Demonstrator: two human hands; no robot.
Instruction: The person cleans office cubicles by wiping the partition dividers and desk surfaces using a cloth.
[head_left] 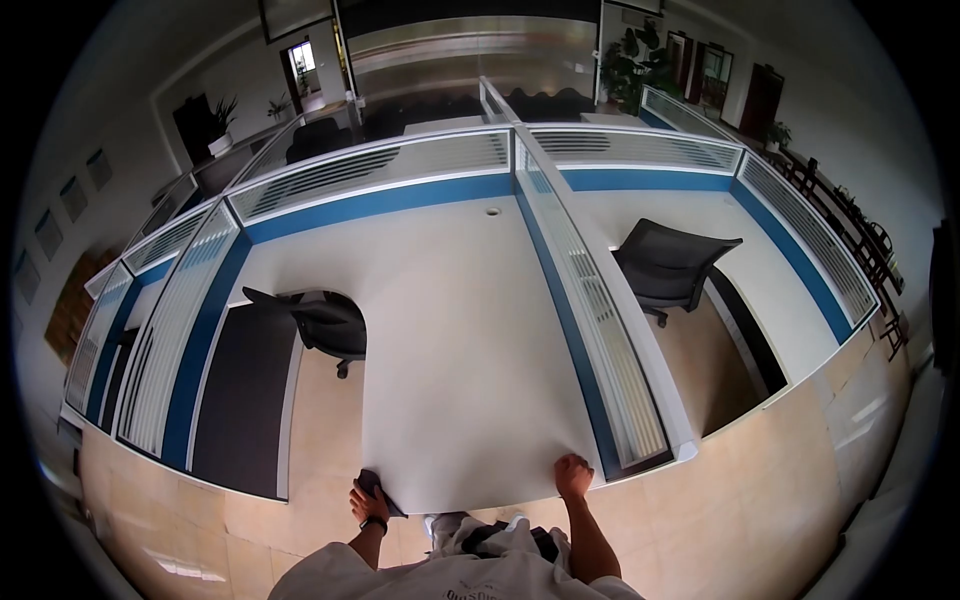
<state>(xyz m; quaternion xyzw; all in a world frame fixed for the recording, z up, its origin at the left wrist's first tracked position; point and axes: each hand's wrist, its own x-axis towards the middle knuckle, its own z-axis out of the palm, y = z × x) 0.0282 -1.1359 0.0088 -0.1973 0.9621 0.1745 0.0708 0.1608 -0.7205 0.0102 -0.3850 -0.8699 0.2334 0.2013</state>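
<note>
My left hand (367, 506), with a dark band on its wrist, holds a dark cloth (371, 484) at the near left corner of the white desk (460, 330). Part of the cloth hangs over the desk's edge. My right hand (573, 476) is curled into a fist. It rests on the near right part of the desktop, close to the end of the blue-and-glass partition (575, 290), and nothing shows in it.
A black office chair (325, 318) stands left of the desk, by a dark panel (245, 385). Beyond the partition is another black chair (670, 262) at a neighbouring desk (790, 285). A cable hole (492, 212) sits near the desk's far edge. Tiled floor (740, 500) surrounds the workstations.
</note>
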